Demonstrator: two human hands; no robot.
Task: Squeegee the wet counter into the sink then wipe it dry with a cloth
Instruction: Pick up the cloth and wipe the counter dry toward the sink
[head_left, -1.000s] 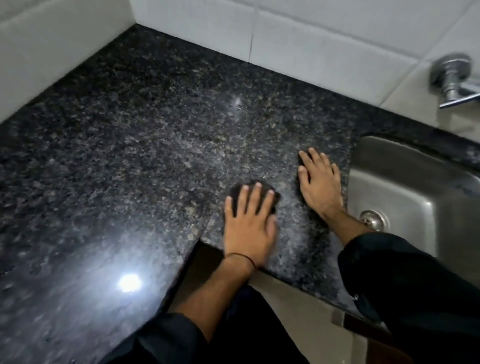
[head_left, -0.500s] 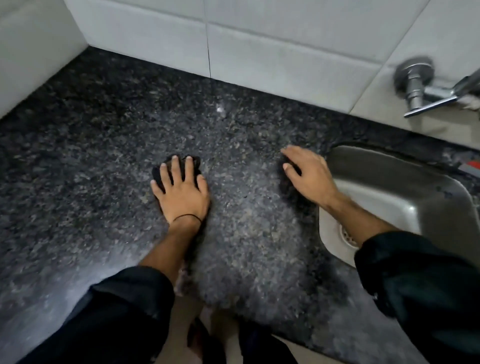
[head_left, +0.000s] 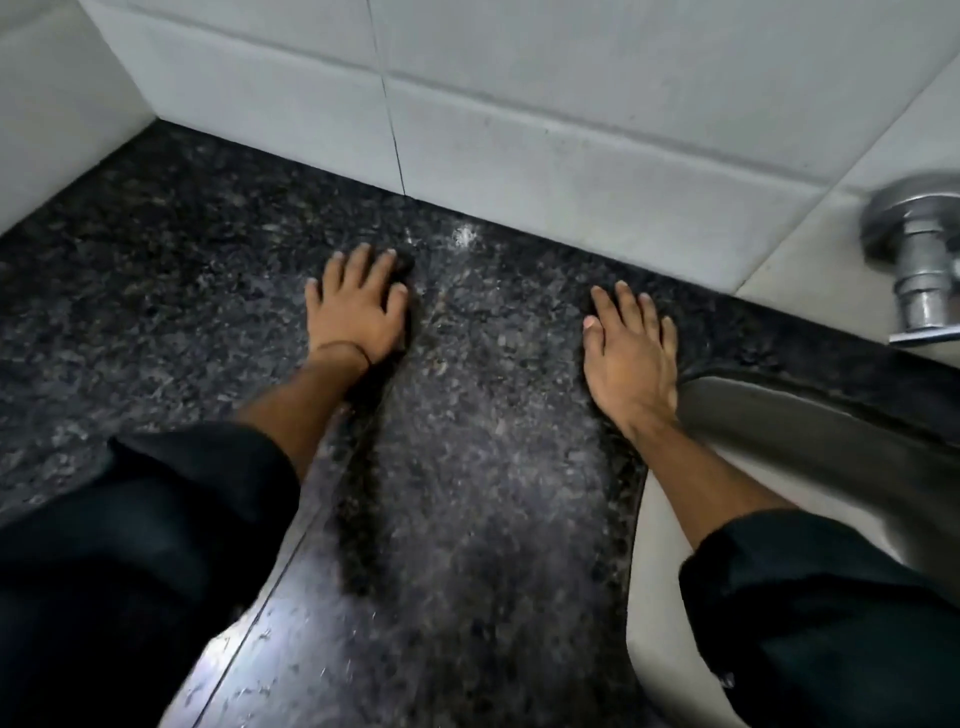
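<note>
My left hand (head_left: 356, 306) presses flat on a dark cloth (head_left: 406, 265), of which only a small edge shows by the fingertips, far back on the black speckled granite counter (head_left: 483, 457) near the tiled wall. My right hand (head_left: 631, 356) lies flat and empty on the counter, fingers together, right beside the left rim of the steel sink (head_left: 789, 431). A duller, streaked band of counter runs between my two hands toward me. No squeegee is in view.
White tiled walls (head_left: 519, 130) close off the back and the left corner. A chrome tap (head_left: 919, 260) juts from the wall at the right, above the sink. A seam crosses the counter near my left sleeve (head_left: 135, 530).
My left hand has slid the cloth away from me, from mid-counter to near the back wall. My right hand has stayed flat by the sink rim. The view has shifted closer to the wall.
</note>
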